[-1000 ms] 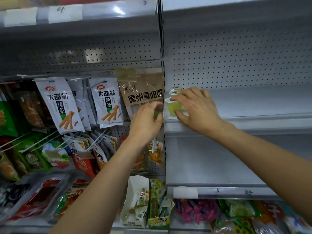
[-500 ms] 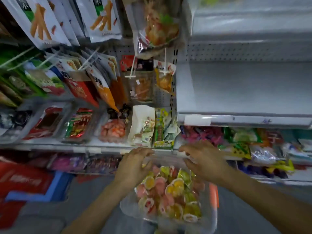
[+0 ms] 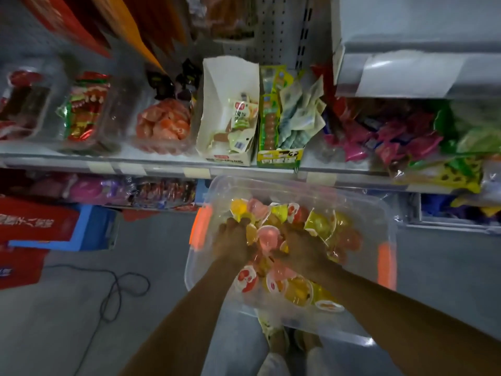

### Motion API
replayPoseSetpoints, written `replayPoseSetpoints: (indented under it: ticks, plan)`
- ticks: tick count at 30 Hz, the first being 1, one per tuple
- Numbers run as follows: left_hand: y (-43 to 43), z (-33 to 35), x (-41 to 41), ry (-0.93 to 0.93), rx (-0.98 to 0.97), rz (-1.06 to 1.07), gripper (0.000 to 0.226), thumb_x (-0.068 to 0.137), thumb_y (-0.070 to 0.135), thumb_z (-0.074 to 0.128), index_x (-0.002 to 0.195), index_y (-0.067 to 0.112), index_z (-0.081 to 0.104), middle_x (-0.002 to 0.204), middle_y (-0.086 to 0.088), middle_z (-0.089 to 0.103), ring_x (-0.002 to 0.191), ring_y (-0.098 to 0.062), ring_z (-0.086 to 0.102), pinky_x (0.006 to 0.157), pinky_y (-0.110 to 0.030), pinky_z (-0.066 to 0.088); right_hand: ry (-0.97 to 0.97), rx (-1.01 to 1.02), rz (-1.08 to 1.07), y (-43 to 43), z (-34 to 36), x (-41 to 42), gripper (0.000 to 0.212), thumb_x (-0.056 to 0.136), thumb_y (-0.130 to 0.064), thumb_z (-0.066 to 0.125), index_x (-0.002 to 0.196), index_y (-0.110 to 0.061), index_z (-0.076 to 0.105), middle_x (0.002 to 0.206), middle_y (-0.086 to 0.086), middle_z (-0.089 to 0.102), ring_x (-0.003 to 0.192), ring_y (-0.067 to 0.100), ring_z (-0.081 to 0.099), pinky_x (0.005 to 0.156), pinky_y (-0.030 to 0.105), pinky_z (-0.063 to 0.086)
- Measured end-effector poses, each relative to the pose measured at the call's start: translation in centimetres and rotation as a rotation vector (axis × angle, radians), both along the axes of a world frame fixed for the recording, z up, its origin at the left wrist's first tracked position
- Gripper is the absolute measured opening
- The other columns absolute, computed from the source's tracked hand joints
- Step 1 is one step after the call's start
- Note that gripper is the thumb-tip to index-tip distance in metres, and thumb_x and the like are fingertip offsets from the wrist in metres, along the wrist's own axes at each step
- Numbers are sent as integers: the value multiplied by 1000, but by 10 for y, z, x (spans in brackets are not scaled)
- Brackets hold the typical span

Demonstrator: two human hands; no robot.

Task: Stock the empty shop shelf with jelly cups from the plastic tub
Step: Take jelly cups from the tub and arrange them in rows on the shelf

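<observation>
While jelly cups [image 3: 267,236] fill the clear plastic tub [image 3: 298,185], left hand [image 3: 233,240] and right hand [image 3: 305,249] dig into the pile, fingers buried; can't tell what either grips. White carton [image 3: 230,85] of sachets sits on the stocked shelf [image 3: 162,165] behind.

Dim, motion-blurred wide-angle view; edges bend, and glare glints on shelf-edge label strip [image 3: 406,74].
</observation>
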State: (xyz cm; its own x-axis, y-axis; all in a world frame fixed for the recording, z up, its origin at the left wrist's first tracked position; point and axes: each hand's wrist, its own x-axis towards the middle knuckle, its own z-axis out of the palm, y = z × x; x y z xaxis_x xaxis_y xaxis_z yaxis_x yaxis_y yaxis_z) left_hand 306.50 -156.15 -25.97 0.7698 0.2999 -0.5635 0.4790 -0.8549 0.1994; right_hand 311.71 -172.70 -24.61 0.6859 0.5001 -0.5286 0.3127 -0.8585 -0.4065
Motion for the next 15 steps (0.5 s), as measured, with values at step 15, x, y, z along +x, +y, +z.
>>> replayPoseSetpoints:
  ticks: [15]
  plan:
    - [9,20,4,-188,-261,342,47,76,31,75,119,20,58,113,-6,61,104,-26,62,90,-31,49,354,187,-440,30,10,3,62,78,-26,75,126,-16,38,108,6,61,96,27,63,70,31,52]
